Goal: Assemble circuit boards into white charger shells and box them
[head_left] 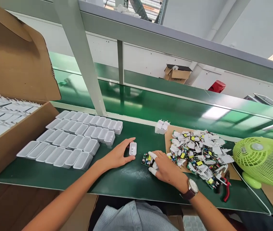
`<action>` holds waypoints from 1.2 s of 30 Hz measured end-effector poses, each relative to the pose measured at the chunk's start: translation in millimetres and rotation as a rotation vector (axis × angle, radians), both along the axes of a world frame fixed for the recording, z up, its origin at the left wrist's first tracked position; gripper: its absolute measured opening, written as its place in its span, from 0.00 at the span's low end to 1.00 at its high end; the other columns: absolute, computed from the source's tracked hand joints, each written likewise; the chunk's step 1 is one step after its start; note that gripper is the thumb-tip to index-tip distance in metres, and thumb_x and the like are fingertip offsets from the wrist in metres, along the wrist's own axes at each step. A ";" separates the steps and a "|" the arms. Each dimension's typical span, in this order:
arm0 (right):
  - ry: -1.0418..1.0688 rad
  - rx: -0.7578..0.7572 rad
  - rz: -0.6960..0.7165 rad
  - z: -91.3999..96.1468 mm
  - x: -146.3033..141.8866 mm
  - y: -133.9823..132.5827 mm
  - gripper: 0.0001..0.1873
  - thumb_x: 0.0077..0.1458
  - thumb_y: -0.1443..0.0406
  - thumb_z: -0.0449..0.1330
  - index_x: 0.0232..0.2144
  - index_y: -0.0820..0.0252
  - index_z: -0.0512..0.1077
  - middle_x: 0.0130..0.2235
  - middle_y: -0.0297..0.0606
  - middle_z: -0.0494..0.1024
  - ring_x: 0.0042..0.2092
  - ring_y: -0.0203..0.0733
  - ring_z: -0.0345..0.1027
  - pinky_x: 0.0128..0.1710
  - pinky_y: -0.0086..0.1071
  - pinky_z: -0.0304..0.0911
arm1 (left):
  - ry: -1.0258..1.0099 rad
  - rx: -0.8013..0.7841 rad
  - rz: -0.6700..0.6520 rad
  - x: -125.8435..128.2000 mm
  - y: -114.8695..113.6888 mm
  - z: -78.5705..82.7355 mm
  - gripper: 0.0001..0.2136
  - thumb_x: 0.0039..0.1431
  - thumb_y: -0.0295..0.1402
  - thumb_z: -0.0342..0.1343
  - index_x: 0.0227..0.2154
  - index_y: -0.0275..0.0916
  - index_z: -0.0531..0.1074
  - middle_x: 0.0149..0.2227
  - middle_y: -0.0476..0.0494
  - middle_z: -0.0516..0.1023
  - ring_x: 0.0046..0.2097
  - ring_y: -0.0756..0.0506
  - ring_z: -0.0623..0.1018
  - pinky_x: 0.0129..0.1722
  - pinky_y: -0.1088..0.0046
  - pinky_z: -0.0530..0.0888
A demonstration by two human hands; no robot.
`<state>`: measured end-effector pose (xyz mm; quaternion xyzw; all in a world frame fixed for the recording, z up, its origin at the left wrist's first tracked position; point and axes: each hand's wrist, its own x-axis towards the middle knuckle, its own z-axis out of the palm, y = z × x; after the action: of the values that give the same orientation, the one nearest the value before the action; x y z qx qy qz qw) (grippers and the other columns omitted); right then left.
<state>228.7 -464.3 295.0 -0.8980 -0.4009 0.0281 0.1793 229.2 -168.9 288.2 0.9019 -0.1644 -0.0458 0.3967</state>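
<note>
My left hand [118,154] is closed around one small white plastic housing [132,149], thumb at its near end and a finger at its far end. The housing stands open side up on the green bench, with small slots in its floor. Just right of it, my right hand [163,166] grips a small circuit board [147,159] with yellow and dark components, partly hidden under the fingers. White covers sit on some of its fingertips, and a watch [192,186] is on that wrist. Rows of open white housings [61,141] stand to the left.
A heap of circuit boards with white parts [201,154] lies on cardboard at the right. Red-handled pliers [226,189] and a green fan [261,160] are beside it. Two plug housings [162,126] stand at the back. A cardboard box [23,125] of white pieces occupies the far left.
</note>
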 end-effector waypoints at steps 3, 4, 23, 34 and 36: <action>0.057 0.143 -0.157 -21.5 -10.1 -1.1 0.31 0.60 0.69 0.59 0.65 0.62 0.62 0.61 0.53 0.72 0.63 0.57 0.65 0.63 0.55 0.65 | 0.019 -0.014 -0.020 5.5 -3.2 -8.6 0.37 0.60 0.38 0.64 0.69 0.43 0.56 0.65 0.34 0.70 0.60 0.36 0.77 0.60 0.56 0.75; 0.084 0.175 -0.205 -27.0 -12.6 -1.0 0.32 0.60 0.69 0.59 0.66 0.61 0.61 0.61 0.53 0.71 0.64 0.57 0.65 0.64 0.55 0.66 | 0.011 -0.017 -0.023 6.7 -5.0 -11.6 0.36 0.60 0.39 0.64 0.69 0.43 0.57 0.65 0.33 0.69 0.61 0.36 0.76 0.60 0.55 0.75; 0.178 0.607 -0.374 -2.7 -28.5 21.5 0.26 0.63 0.65 0.61 0.63 0.56 0.64 0.60 0.49 0.72 0.55 0.47 0.74 0.52 0.40 0.77 | -0.032 -0.145 -0.002 -4.1 -9.4 -27.1 0.39 0.64 0.40 0.64 0.71 0.48 0.48 0.65 0.39 0.70 0.64 0.37 0.73 0.65 0.54 0.70; -0.232 0.327 -0.129 16.0 -24.4 46.4 0.37 0.61 0.76 0.52 0.70 0.60 0.50 0.57 0.54 0.72 0.57 0.56 0.69 0.54 0.53 0.75 | -0.267 -0.213 -0.099 -8.2 -14.0 -29.3 0.41 0.65 0.31 0.63 0.73 0.48 0.45 0.62 0.36 0.72 0.63 0.37 0.70 0.63 0.50 0.71; -0.248 0.301 -0.148 16.9 -24.7 47.0 0.37 0.61 0.76 0.51 0.70 0.62 0.50 0.56 0.54 0.73 0.55 0.56 0.69 0.52 0.52 0.75 | -0.278 -0.204 -0.097 -7.6 -14.0 -29.6 0.40 0.65 0.31 0.63 0.72 0.48 0.45 0.62 0.36 0.73 0.63 0.36 0.70 0.63 0.49 0.71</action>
<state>204.0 -417.2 311.9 -0.8846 -0.3526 -0.1559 0.2623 221.6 -182.9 258.7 0.8457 -0.2648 0.0771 0.4569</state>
